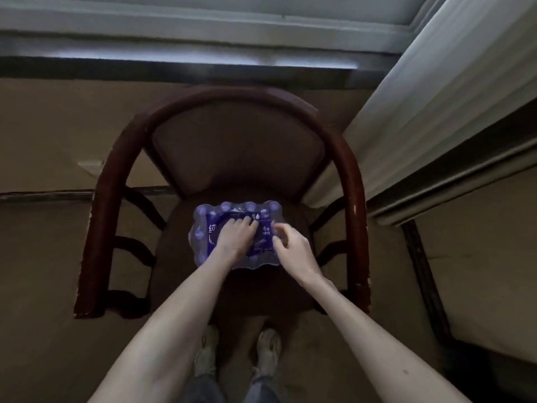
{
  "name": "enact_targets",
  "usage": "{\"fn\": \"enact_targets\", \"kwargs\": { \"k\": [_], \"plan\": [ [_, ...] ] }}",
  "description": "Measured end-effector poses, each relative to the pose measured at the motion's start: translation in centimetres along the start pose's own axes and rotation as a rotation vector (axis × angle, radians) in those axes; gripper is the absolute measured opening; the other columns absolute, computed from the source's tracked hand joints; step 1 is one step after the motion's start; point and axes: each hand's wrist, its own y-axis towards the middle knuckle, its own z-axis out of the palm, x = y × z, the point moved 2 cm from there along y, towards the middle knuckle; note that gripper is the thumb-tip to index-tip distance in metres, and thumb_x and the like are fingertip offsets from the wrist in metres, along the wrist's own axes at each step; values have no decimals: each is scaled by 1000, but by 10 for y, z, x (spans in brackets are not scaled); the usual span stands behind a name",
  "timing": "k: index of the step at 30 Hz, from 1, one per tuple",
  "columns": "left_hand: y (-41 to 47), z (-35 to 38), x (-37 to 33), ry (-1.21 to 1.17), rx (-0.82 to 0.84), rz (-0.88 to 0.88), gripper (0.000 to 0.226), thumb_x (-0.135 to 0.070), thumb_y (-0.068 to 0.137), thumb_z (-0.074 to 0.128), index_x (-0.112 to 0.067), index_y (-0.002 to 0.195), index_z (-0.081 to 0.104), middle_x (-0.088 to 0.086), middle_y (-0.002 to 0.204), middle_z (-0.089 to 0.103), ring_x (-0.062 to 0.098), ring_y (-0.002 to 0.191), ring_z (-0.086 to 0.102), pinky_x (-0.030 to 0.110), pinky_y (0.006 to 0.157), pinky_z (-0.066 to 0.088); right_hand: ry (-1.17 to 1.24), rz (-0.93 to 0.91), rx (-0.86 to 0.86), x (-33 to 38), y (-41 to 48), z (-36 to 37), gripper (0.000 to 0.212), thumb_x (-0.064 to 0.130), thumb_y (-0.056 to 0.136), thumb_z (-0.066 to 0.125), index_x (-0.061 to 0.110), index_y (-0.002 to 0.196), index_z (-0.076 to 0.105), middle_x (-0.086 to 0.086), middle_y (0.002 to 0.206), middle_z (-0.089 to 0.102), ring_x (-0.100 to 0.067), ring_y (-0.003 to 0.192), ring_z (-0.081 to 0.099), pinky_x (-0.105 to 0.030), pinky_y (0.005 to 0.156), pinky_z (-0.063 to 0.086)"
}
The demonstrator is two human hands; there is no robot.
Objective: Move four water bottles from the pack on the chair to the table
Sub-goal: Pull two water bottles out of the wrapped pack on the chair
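Note:
A shrink-wrapped pack of water bottles [203,228] with purple wrap and purple caps lies on the dark seat of a wooden armchair [96,216]. My left hand [236,235] rests flat on top of the pack, fingers spread across the wrap. My right hand [292,244] is at the pack's right end, fingers curled against the plastic there; whether it pinches the wrap is unclear. No loose bottle is out of the pack. The table is not in view.
The chair's curved back and arms ring the seat on three sides. A window sill [174,65] runs behind the chair. A pale curtain [436,106] hangs at the right. My shoes [268,353] stand on the carpet just before the seat.

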Motion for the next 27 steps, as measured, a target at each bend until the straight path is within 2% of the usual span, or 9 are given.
{"fn": "enact_targets", "kwargs": {
  "k": [3, 6, 10, 14, 15, 17, 20, 23, 27],
  "plan": [
    [8, 15, -1, 24, -11, 53, 59, -30, 77, 73, -15, 128, 47, 11, 131, 55, 22, 105, 64, 37, 91, 49, 61, 42, -13, -7, 1, 1, 30, 22, 99, 51, 22, 128, 61, 2, 127, 64, -9, 116, 60, -28, 99, 50],
    [13, 25, 6, 53, -2, 95, 68, -29, 79, 71, -13, 137, 37, 12, 132, 52, 22, 105, 64, 36, 88, 52, 78, 65, -17, -13, 4, 2, 28, 25, 100, 50, 26, 126, 60, 5, 125, 65, -7, 114, 60, -25, 94, 52],
    [18, 21, 14, 104, 38, 189, 41, -23, 92, 56, -12, 129, 43, 10, 124, 59, 21, 101, 67, 34, 88, 53, 97, 95, 9, -14, 9, 5, 27, 31, 101, 48, 29, 125, 60, 5, 121, 67, -8, 112, 63, -31, 94, 56],
    [21, 4, 16, 99, -30, 260, 26, -26, 98, 43, -14, 118, 54, 5, 119, 64, 19, 102, 65, 35, 94, 49, 118, 96, 2, -13, 9, 12, 28, 28, 99, 51, 29, 126, 59, 7, 118, 66, -7, 109, 64, -27, 91, 56],
    [17, -7, 18, 81, -59, 283, 27, -26, 98, 41, -13, 114, 58, 6, 115, 66, 20, 100, 66, 35, 92, 49, 117, 90, 1, -12, 9, 14, 30, 26, 98, 54, 28, 128, 58, 8, 118, 66, -7, 110, 64, -27, 92, 56],
    [1, -36, 22, 49, -192, 377, 26, -31, 96, 44, -12, 97, 62, 4, 94, 69, 19, 84, 68, 34, 77, 53, 121, 72, 4, -9, 9, 19, 41, 22, 93, 62, 25, 133, 53, 7, 124, 62, -5, 114, 60, -25, 97, 52],
    [-33, -89, 27, 79, -435, 503, 26, -36, 88, 51, -14, 82, 64, -1, 73, 64, 14, 63, 65, 31, 56, 53, 174, 31, 56, 1, 3, 26, 76, 31, 79, 77, 24, 145, 40, 4, 145, 46, -8, 131, 45, -27, 106, 43],
    [-58, -137, 23, 47, -520, 553, 33, -38, 87, 51, -11, 88, 69, 0, 78, 67, 13, 65, 67, 26, 58, 54, 217, -95, 70, 20, -2, 30, 96, 48, 66, 85, 32, 146, 35, 10, 147, 42, -5, 138, 39, -34, 112, 41],
    [-77, -186, 11, -61, -503, 638, 39, -38, 88, 50, -5, 93, 69, 3, 79, 66, 14, 64, 66, 24, 58, 53, 316, -238, -82, 47, -8, 25, 86, 52, 59, 91, 35, 130, 45, 20, 125, 58, -3, 122, 56, -28, 100, 51]
  ]
}}
